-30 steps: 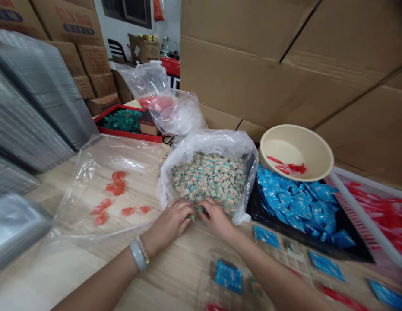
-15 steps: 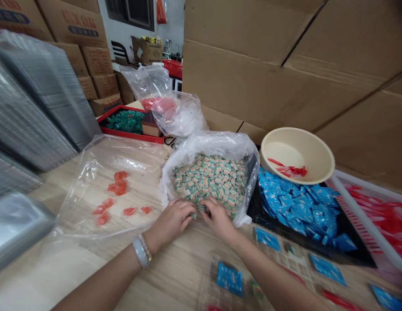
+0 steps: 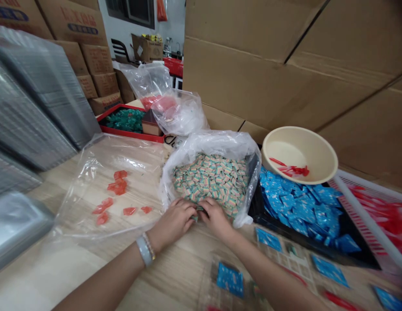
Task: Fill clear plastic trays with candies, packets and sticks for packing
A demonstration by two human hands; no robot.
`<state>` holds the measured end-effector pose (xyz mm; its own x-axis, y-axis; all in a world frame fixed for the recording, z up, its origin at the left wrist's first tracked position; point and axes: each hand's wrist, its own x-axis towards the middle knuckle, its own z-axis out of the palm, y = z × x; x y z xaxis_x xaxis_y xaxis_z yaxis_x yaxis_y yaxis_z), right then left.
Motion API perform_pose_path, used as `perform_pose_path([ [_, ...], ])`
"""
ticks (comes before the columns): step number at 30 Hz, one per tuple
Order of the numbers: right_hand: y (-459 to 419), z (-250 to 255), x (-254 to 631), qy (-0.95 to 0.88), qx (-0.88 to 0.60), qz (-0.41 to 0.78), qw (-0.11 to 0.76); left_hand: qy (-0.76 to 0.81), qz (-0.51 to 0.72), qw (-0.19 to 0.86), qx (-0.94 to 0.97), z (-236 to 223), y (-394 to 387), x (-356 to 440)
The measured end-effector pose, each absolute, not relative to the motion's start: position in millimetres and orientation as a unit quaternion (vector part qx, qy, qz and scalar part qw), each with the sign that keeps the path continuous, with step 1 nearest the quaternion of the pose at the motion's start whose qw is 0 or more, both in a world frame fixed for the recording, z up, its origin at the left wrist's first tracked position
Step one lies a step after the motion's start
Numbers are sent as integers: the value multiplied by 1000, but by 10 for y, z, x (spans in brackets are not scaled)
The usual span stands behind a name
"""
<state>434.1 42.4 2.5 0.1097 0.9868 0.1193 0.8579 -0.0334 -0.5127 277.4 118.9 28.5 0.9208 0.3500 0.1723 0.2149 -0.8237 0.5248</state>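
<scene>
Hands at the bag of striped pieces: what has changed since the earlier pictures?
The left hand has shifted slightly rightward, towards the right hand. No new grasp or release is visible. Both hands remain at the near edge of the bag; the orange pieces and bowl look unmoved.

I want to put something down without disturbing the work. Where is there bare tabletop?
Bare tabletop shows between left forearm and right forearm, and at lower left, below the clear plastic sheet. The right is crowded: blue packets, black tray, beige bowl.
</scene>
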Motion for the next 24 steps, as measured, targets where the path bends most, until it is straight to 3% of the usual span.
perform_pose_path([
  [24,457,84,4339,-643,-730,128,193,153,108,255,949,270,1222,2822],
])
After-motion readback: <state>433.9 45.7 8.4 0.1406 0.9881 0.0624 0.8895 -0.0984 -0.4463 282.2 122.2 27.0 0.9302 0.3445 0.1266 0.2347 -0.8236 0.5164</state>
